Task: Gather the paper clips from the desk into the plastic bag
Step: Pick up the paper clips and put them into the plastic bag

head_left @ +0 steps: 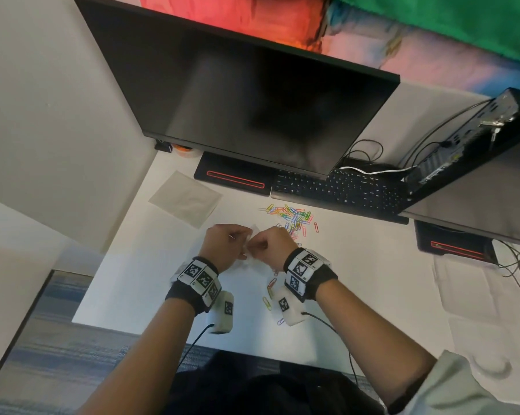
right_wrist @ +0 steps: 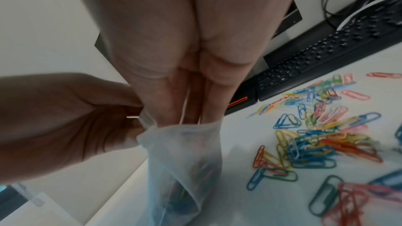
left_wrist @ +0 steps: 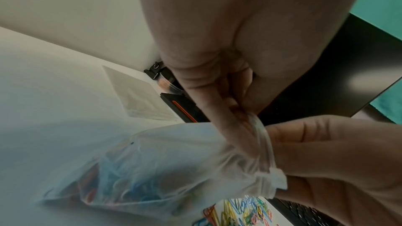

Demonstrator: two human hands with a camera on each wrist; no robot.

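Note:
A clear plastic bag (left_wrist: pixel 135 174) with several coloured paper clips inside hangs just above the white desk (head_left: pixel 133 280), between my two hands. My left hand (head_left: pixel 232 244) pinches one side of the bag's rim (left_wrist: pixel 261 137). My right hand (head_left: pixel 269 245) grips the other side, its fingers (right_wrist: pixel 191 106) curled at the bag's mouth (right_wrist: pixel 185 131). A loose pile of paper clips (head_left: pixel 291 215) lies on the desk just beyond my right hand, and is seen close up in the right wrist view (right_wrist: pixel 315 135). A few more clips (head_left: pixel 269 292) lie under my right wrist.
A second, flat, empty plastic bag (head_left: pixel 185 199) lies at the far left of the desk. A black keyboard (head_left: pixel 339 187) and a monitor (head_left: pixel 238 94) stand behind the clips. Cables (head_left: pixel 513 265) and a small computer (head_left: pixel 468 139) are on the right.

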